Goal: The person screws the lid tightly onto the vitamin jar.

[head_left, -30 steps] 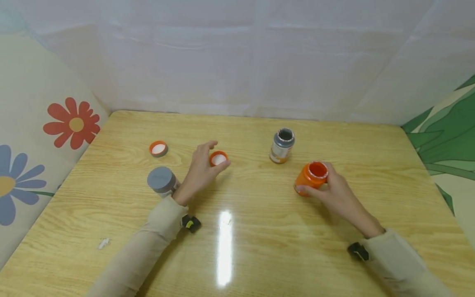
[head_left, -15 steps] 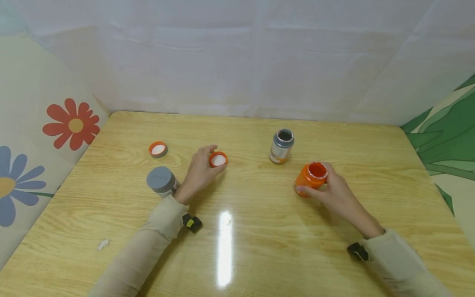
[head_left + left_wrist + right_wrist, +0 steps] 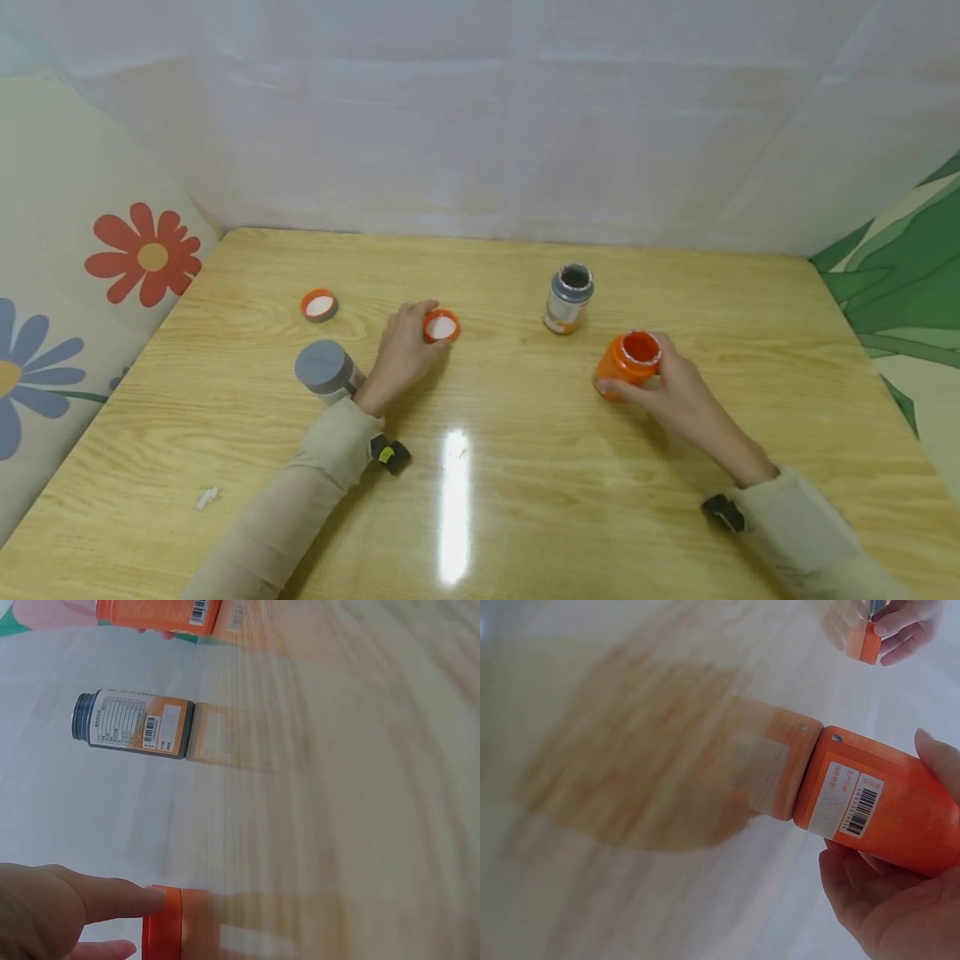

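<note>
My left hand (image 3: 407,350) is at the orange lid (image 3: 442,327), which lies with its white inside up. Thumb and fingers pinch its rim, and the thumb touches its side in the left wrist view. With my right hand (image 3: 686,392) I grip an uncapped orange jar (image 3: 618,367) that stands upright on the table. In the right wrist view its barcode label (image 3: 847,802) shows, with fingers on one side and the thumb on the other. Behind, between the hands, stands an open grey jar (image 3: 564,308) with a white and orange label.
A capped jar with a grey lid (image 3: 324,367) stands close beside my left wrist. Further back lies another lid (image 3: 319,306), orange and grey, inside up. A small white scrap (image 3: 207,497) is at the left on the wooden table (image 3: 540,517). A white sheet (image 3: 450,125) hangs behind.
My left thumb and fingers have closed in from around the orange lid onto its rim. The right hand and the orange jar have stayed in place.
</note>
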`<action>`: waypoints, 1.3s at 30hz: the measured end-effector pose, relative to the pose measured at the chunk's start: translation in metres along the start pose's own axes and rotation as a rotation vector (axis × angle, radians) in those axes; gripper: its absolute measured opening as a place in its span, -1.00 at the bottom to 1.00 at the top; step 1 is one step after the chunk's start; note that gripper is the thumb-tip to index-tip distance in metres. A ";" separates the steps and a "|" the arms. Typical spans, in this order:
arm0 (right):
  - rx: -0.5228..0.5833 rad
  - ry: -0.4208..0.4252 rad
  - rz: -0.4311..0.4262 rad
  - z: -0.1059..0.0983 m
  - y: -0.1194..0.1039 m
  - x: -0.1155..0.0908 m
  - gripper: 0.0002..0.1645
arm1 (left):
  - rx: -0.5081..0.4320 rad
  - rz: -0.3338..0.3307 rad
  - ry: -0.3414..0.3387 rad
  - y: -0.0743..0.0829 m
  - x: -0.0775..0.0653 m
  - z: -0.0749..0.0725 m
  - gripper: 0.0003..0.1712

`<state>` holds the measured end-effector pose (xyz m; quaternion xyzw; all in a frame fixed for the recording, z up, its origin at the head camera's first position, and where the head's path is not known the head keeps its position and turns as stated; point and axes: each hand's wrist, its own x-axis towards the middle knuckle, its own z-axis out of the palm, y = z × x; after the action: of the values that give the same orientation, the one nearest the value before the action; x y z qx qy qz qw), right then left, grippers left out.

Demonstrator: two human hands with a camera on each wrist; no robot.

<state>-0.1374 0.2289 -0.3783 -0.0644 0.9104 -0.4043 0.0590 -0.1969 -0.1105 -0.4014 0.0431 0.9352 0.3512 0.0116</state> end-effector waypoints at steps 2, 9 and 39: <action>-0.006 -0.003 0.013 0.000 0.000 -0.001 -0.12 | -0.001 -0.010 -0.007 -0.001 0.000 0.002 -0.28; -0.008 -0.011 0.031 0.000 0.000 -0.001 -0.08 | 0.014 -0.016 -0.004 -0.001 -0.001 0.003 -0.28; 0.005 -0.023 -0.073 0.001 0.003 -0.004 -0.14 | -0.081 0.004 -0.044 0.011 -0.007 -0.006 -0.26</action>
<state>-0.1332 0.2308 -0.3809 -0.1019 0.9057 -0.4078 0.0547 -0.1893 -0.1069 -0.3903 0.0521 0.9197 0.3878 0.0330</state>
